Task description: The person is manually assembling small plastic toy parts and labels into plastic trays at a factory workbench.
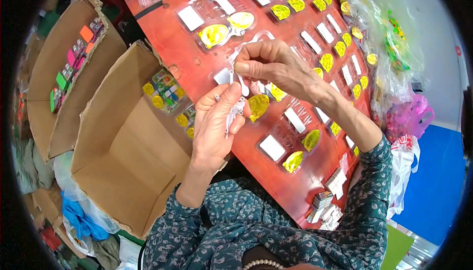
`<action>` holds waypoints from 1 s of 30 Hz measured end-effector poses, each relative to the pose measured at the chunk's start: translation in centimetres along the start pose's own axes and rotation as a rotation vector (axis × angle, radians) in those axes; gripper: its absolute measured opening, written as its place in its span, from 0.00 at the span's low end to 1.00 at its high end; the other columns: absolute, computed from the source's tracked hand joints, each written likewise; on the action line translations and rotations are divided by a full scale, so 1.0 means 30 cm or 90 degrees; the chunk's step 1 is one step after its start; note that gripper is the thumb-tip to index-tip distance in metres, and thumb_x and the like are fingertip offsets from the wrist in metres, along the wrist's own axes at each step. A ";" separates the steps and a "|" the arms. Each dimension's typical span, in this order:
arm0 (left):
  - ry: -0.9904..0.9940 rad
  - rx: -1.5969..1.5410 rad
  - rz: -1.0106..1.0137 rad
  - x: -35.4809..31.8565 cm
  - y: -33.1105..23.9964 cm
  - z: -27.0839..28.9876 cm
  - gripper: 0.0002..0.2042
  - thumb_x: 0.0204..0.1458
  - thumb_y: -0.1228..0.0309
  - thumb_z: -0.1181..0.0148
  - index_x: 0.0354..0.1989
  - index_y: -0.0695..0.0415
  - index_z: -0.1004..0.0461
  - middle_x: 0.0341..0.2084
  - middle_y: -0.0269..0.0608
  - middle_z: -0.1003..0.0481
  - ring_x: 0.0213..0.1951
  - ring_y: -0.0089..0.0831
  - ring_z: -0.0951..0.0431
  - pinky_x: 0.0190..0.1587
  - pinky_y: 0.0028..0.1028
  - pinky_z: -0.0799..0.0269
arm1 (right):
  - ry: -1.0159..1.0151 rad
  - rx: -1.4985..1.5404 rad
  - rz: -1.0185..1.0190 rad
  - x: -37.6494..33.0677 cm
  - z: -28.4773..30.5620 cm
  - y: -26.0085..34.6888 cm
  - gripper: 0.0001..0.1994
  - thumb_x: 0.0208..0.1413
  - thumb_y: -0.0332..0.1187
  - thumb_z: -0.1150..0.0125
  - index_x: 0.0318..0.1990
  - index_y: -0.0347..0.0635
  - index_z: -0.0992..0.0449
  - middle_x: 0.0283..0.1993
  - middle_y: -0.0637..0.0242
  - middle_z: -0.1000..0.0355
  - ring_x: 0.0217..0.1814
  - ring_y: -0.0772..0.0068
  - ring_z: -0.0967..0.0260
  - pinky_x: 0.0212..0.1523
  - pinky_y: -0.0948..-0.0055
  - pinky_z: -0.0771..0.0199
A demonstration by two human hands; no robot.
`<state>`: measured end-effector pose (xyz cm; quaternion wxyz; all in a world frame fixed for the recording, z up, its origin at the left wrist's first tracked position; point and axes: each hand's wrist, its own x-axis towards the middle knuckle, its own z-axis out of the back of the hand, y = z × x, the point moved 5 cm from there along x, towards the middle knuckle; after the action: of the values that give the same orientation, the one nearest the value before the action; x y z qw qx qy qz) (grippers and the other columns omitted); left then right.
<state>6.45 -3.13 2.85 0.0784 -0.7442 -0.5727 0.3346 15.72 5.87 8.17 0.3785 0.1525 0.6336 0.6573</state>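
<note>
A red worktop [207,58] carries rows of clear blister trays [290,122]. At centre, left hand [214,122] grips small white plastic pieces [235,110]; right hand [268,65], at one o'clock, pinches one free.

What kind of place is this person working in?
Probably a small hand-packing workshop. Rows of clear blister trays with yellow leaf-shaped pieces cover a red board, open cardboard boxes hold finished packs, and both hands, left hand and right hand, handle small white parts.

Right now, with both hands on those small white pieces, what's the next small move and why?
Probably lower the white piece pinched in the right hand into the clear tray just beneath; the left hand holds more, and the trays show yellow tags and white cards.
</note>
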 end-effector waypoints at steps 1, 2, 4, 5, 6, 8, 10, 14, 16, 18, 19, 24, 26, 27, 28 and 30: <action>0.001 -0.001 0.002 0.003 -0.003 0.004 0.09 0.54 0.67 0.47 0.33 0.61 0.29 0.18 0.40 0.30 0.11 0.15 0.41 0.12 0.12 0.49 | -0.017 -0.012 0.008 0.005 0.010 0.004 0.10 0.53 0.35 0.45 0.26 0.38 0.27 0.20 0.75 0.34 0.22 0.87 0.40 0.22 0.83 0.40; -0.005 0.006 -0.001 0.006 -0.009 0.008 0.10 0.54 0.67 0.47 0.35 0.62 0.29 0.17 0.40 0.31 0.11 0.15 0.42 0.12 0.12 0.49 | -0.040 0.009 -0.006 0.011 0.030 0.012 0.10 0.54 0.35 0.47 0.26 0.39 0.28 0.20 0.76 0.34 0.23 0.87 0.40 0.23 0.84 0.40; -0.018 0.017 -0.006 0.010 -0.019 0.020 0.13 0.54 0.66 0.47 0.39 0.65 0.30 0.17 0.39 0.31 0.10 0.14 0.43 0.11 0.12 0.50 | -0.134 -0.078 0.063 0.036 0.122 0.042 0.09 0.53 0.34 0.48 0.27 0.39 0.27 0.21 0.75 0.33 0.23 0.86 0.39 0.23 0.83 0.39; -0.016 0.017 -0.003 0.012 -0.018 0.019 0.13 0.54 0.66 0.47 0.39 0.65 0.30 0.17 0.39 0.31 0.10 0.14 0.43 0.11 0.12 0.50 | -0.213 -0.167 0.136 0.061 0.195 0.044 0.09 0.52 0.34 0.47 0.28 0.39 0.26 0.22 0.74 0.31 0.24 0.86 0.37 0.24 0.83 0.38; -0.013 0.001 0.002 0.007 -0.023 0.018 0.12 0.53 0.67 0.46 0.37 0.64 0.28 0.17 0.38 0.30 0.12 0.14 0.40 0.12 0.12 0.49 | -0.260 -0.264 0.122 0.088 0.261 0.052 0.11 0.55 0.37 0.47 0.31 0.38 0.26 0.23 0.72 0.31 0.24 0.85 0.36 0.26 0.81 0.35; 0.003 -0.015 0.010 0.010 -0.020 0.002 0.11 0.52 0.67 0.44 0.35 0.64 0.27 0.18 0.38 0.29 0.15 0.14 0.36 0.13 0.12 0.48 | -0.405 -0.324 0.183 0.145 0.421 0.030 0.08 0.52 0.32 0.46 0.29 0.36 0.25 0.22 0.68 0.28 0.23 0.80 0.33 0.24 0.77 0.33; 0.007 -0.022 0.025 0.005 -0.011 0.004 0.10 0.52 0.68 0.45 0.35 0.64 0.27 0.18 0.38 0.29 0.15 0.14 0.36 0.13 0.12 0.48 | -0.514 -0.368 0.241 0.195 0.492 0.024 0.06 0.48 0.28 0.44 0.28 0.33 0.25 0.21 0.64 0.28 0.20 0.77 0.32 0.21 0.76 0.33; -0.040 0.011 0.029 -0.005 -0.009 -0.002 0.12 0.54 0.67 0.48 0.38 0.65 0.30 0.16 0.38 0.32 0.09 0.14 0.44 0.11 0.13 0.52 | -0.594 -0.567 0.299 0.274 0.497 -0.030 0.05 0.44 0.26 0.45 0.28 0.33 0.26 0.22 0.62 0.27 0.23 0.68 0.30 0.26 0.75 0.31; -0.020 0.007 0.027 -0.005 -0.008 -0.004 0.11 0.54 0.68 0.48 0.37 0.65 0.30 0.16 0.38 0.32 0.09 0.14 0.44 0.11 0.13 0.52 | -0.577 -0.580 0.335 0.290 0.508 -0.074 0.04 0.43 0.27 0.45 0.26 0.35 0.27 0.20 0.62 0.30 0.22 0.63 0.32 0.26 0.71 0.33; -0.024 0.004 0.027 -0.007 -0.008 -0.009 0.11 0.54 0.68 0.48 0.37 0.65 0.29 0.16 0.38 0.32 0.09 0.14 0.45 0.11 0.13 0.51 | -0.419 -0.735 0.443 0.302 0.481 -0.100 0.10 0.56 0.34 0.49 0.30 0.38 0.25 0.26 0.70 0.27 0.28 0.82 0.31 0.29 0.72 0.31; -0.026 -0.002 0.028 -0.008 -0.007 -0.012 0.11 0.54 0.68 0.48 0.37 0.65 0.29 0.16 0.38 0.32 0.09 0.14 0.45 0.11 0.13 0.51 | -0.407 -0.794 0.462 0.300 0.477 -0.107 0.10 0.55 0.34 0.47 0.29 0.38 0.24 0.28 0.71 0.27 0.30 0.83 0.32 0.30 0.72 0.31; -0.021 0.002 0.036 0.010 -0.005 0.007 0.10 0.53 0.69 0.47 0.37 0.64 0.29 0.17 0.37 0.31 0.11 0.13 0.43 0.12 0.12 0.50 | -0.370 -0.656 0.481 0.222 0.395 -0.018 0.02 0.43 0.25 0.45 0.24 0.37 0.30 0.18 0.60 0.36 0.20 0.61 0.36 0.23 0.67 0.37; 0.003 0.018 0.045 0.016 0.001 -0.023 0.09 0.52 0.69 0.46 0.36 0.63 0.27 0.19 0.35 0.29 0.14 0.12 0.39 0.14 0.12 0.49 | -0.407 -0.591 0.477 0.162 0.354 0.030 0.06 0.46 0.27 0.45 0.22 0.34 0.30 0.18 0.61 0.35 0.18 0.69 0.36 0.19 0.71 0.40; 0.014 0.024 0.041 0.020 0.004 -0.036 0.09 0.52 0.69 0.46 0.35 0.63 0.27 0.20 0.35 0.29 0.15 0.12 0.39 0.14 0.12 0.49 | -0.315 -0.519 0.258 0.146 0.372 0.013 0.07 0.48 0.29 0.43 0.24 0.35 0.27 0.19 0.59 0.31 0.18 0.72 0.35 0.19 0.72 0.39; 0.018 0.034 0.026 0.020 -0.009 -0.039 0.09 0.52 0.69 0.45 0.35 0.63 0.27 0.20 0.35 0.29 0.15 0.12 0.38 0.14 0.12 0.49 | -0.277 -0.366 0.163 0.132 0.309 0.031 0.07 0.47 0.30 0.43 0.25 0.34 0.26 0.19 0.58 0.31 0.18 0.72 0.35 0.20 0.73 0.39; -0.010 0.030 0.014 0.026 -0.016 -0.029 0.09 0.51 0.69 0.44 0.34 0.63 0.27 0.20 0.35 0.29 0.16 0.12 0.36 0.14 0.12 0.48 | -0.088 -0.223 0.147 0.105 0.191 0.019 0.09 0.54 0.34 0.46 0.30 0.37 0.24 0.27 0.71 0.28 0.31 0.84 0.33 0.31 0.74 0.32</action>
<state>6.66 -2.02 3.43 0.0879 -0.7461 -0.5567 0.3545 17.35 12.23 8.68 0.3643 0.2008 0.4607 0.7841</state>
